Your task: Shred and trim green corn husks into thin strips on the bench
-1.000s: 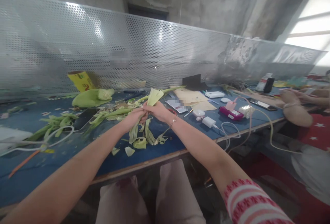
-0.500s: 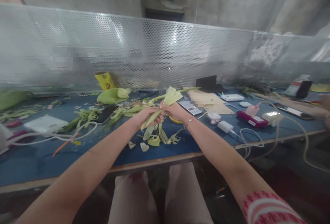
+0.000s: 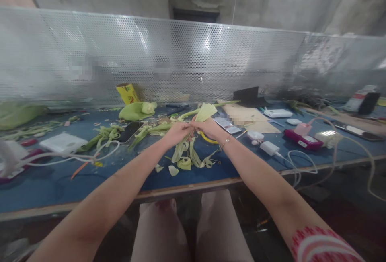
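A pale green corn husk leaf (image 3: 206, 111) sticks up and back from between my two hands, which meet over the middle of the table. Around its lower part, my left hand (image 3: 180, 130) is closed with the fingertips pressed together. My right hand (image 3: 209, 127) pinches the same leaf right beside it, wearing a thin bracelet at the wrist. Loose husk strips (image 3: 184, 162) hang or lie just below the hands, and I cannot tell which are still held. Behind my right hand shows a yellow curved object (image 3: 208, 139), partly hidden.
A green husk bundle (image 3: 137, 111) and a yellow tube (image 3: 127, 93) stand at the back left. Shredded husk (image 3: 105, 136), a dark phone (image 3: 130, 131) and a white box (image 3: 63, 143) lie left. Rightward are a lit phone (image 3: 227, 125), brown paper (image 3: 245, 113), chargers (image 3: 269, 148) and cables.
The leaf's lower end, which stuck out below my left hand, is now tucked out of sight behind the fingers. The whole scene has shifted slightly right in view.
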`<action>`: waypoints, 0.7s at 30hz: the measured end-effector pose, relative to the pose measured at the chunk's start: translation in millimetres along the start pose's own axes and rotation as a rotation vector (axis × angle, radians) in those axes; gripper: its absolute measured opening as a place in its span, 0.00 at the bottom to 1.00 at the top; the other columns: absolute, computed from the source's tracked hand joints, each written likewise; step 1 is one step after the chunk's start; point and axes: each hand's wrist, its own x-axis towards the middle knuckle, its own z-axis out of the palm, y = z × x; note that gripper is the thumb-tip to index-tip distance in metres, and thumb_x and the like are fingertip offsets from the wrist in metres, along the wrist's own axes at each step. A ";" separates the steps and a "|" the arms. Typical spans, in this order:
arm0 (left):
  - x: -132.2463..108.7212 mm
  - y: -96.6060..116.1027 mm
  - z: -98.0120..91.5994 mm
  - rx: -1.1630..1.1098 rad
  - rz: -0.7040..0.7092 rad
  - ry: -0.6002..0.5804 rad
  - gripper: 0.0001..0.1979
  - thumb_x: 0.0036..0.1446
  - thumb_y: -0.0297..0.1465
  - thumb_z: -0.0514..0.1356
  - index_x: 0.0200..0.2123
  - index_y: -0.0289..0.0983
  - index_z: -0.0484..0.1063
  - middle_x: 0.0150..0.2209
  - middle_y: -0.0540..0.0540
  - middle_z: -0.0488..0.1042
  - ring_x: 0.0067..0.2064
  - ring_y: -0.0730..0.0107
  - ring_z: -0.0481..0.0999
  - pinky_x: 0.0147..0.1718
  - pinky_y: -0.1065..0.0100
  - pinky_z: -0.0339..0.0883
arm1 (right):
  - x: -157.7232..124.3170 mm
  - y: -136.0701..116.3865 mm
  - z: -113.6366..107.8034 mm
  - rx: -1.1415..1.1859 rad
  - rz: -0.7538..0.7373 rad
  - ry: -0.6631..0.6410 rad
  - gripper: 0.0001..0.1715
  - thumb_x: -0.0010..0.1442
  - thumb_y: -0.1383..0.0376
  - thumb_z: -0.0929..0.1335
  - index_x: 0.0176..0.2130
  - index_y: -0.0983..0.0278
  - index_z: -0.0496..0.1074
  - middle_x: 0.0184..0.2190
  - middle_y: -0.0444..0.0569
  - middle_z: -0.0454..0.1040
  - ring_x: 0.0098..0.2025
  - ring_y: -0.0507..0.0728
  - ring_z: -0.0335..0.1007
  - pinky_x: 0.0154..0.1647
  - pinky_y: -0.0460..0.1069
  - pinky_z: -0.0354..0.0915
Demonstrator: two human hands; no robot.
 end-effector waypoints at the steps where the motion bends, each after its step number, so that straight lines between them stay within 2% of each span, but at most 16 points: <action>1: 0.4 0.2 0.4 -0.006 -0.001 0.019 0.08 0.48 0.28 0.60 0.19 0.33 0.72 0.19 0.47 0.73 0.19 0.73 0.72 0.21 0.72 0.67 | -0.1 0.0 0.1 -0.009 -0.012 0.008 0.14 0.44 0.60 0.72 0.25 0.65 0.65 0.17 0.37 0.62 0.21 0.46 0.57 0.23 0.44 0.55; 4: 0.4 2.6 0.1 -0.235 -0.094 0.036 0.08 0.49 0.27 0.60 0.19 0.32 0.72 0.19 0.44 0.73 0.20 0.71 0.72 0.23 0.69 0.70 | -1.4 -3.1 -0.7 -0.039 -0.059 0.002 0.13 0.46 0.59 0.71 0.26 0.65 0.66 0.18 0.37 0.62 0.22 0.47 0.56 0.25 0.45 0.56; 7: -0.8 6.0 -3.2 -0.448 -0.203 -0.024 0.06 0.48 0.27 0.62 0.22 0.31 0.72 0.19 0.43 0.73 0.21 0.70 0.73 0.25 0.68 0.72 | -2.2 -5.8 -3.0 -0.102 -0.077 -0.015 0.14 0.46 0.57 0.71 0.26 0.65 0.66 0.19 0.38 0.62 0.23 0.47 0.56 0.26 0.45 0.56; 12: -2.7 10.4 -11.4 -0.516 -0.276 -0.088 0.02 0.47 0.21 0.63 0.24 0.30 0.72 0.22 0.43 0.73 0.23 0.74 0.73 0.25 0.72 0.71 | -1.9 -5.0 1.0 -0.104 -0.092 -0.022 0.16 0.45 0.56 0.71 0.29 0.64 0.68 0.24 0.40 0.67 0.28 0.49 0.61 0.32 0.46 0.60; 15: -2.8 15.1 -17.5 -0.525 -0.237 -0.090 0.04 0.47 0.20 0.62 0.23 0.29 0.71 0.21 0.46 0.71 0.21 0.77 0.70 0.22 0.75 0.69 | -2.7 -8.2 2.3 -0.153 -0.121 -0.063 0.17 0.48 0.55 0.70 0.35 0.64 0.69 0.31 0.44 0.71 0.34 0.51 0.65 0.38 0.47 0.62; 17: -1.4 18.4 -23.3 -0.563 -0.153 -0.048 0.05 0.49 0.20 0.62 0.23 0.30 0.69 0.20 0.48 0.69 0.20 0.80 0.68 0.21 0.76 0.67 | -2.6 -10.2 -4.8 -0.296 -0.139 -0.043 0.19 0.51 0.54 0.67 0.39 0.64 0.69 0.36 0.47 0.72 0.38 0.52 0.67 0.42 0.48 0.62; 19: 2.3 19.2 -30.7 -0.636 -0.070 0.070 0.07 0.51 0.21 0.60 0.23 0.31 0.67 0.21 0.50 0.67 0.20 0.83 0.66 0.22 0.78 0.66 | -1.6 -8.9 -18.6 -0.574 -0.122 0.123 0.21 0.51 0.56 0.67 0.42 0.66 0.69 0.38 0.50 0.72 0.38 0.53 0.67 0.42 0.49 0.63; 20: 4.9 18.1 -34.7 -0.671 -0.041 0.149 0.07 0.53 0.21 0.59 0.24 0.31 0.66 0.21 0.51 0.67 0.20 0.83 0.66 0.22 0.78 0.66 | -1.0 -6.5 -26.6 -0.743 -0.115 0.175 0.19 0.52 0.57 0.67 0.40 0.68 0.69 0.39 0.53 0.72 0.39 0.55 0.67 0.43 0.50 0.62; 21: 8.0 16.0 -38.7 -0.700 -0.030 0.230 0.07 0.53 0.21 0.57 0.24 0.32 0.66 0.22 0.51 0.67 0.20 0.84 0.65 0.22 0.79 0.65 | -0.4 -3.2 -34.2 -0.910 -0.103 0.174 0.18 0.53 0.58 0.66 0.39 0.68 0.70 0.40 0.55 0.72 0.42 0.56 0.67 0.46 0.51 0.61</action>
